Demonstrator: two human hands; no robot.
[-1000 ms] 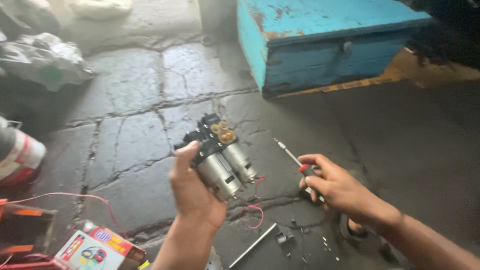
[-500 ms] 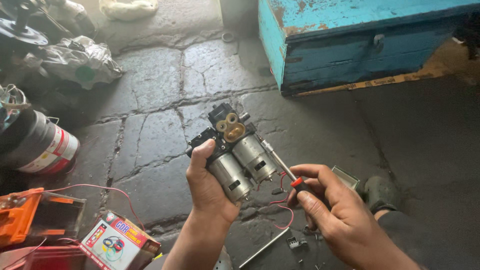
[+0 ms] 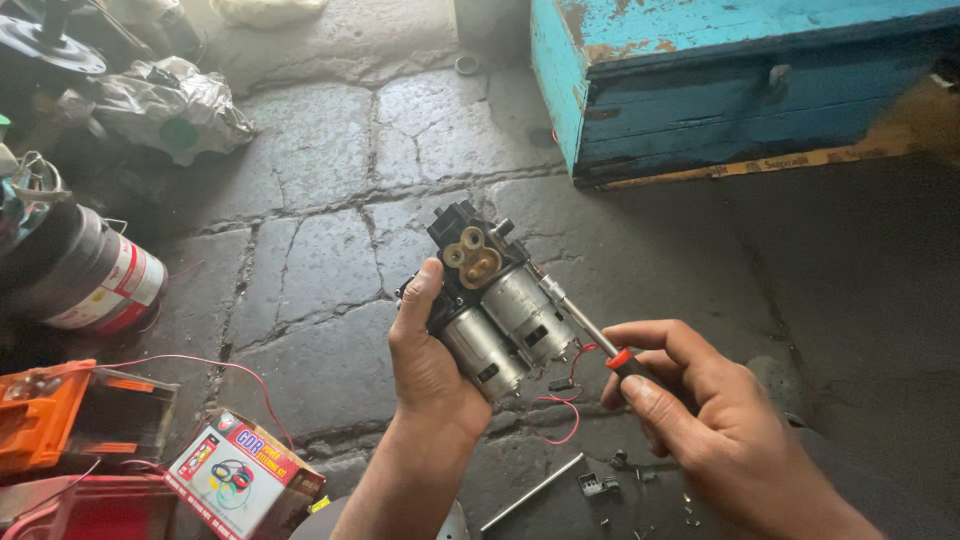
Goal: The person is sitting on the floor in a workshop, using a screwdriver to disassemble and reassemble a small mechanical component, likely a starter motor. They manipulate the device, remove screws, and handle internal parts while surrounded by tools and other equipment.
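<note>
Screwdriver, slim steel with a red-collared black handle, had come up from away to the right, pinched in my right hand, its tip probably touching the housing. My left hand still clasped the black twin-motor gearbox with silver cans above the cracked stone floor, so work on it looked ready.

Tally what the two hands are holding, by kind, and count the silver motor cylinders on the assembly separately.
Black gear-and-motor assembly, in the left hand: 1
Silver cylindrical motors on that assembly: 2
Screwdriver with metal shaft and red-and-black handle, in the right hand: 1
Total held things: 2, with 2 motors on one of them.
</note>
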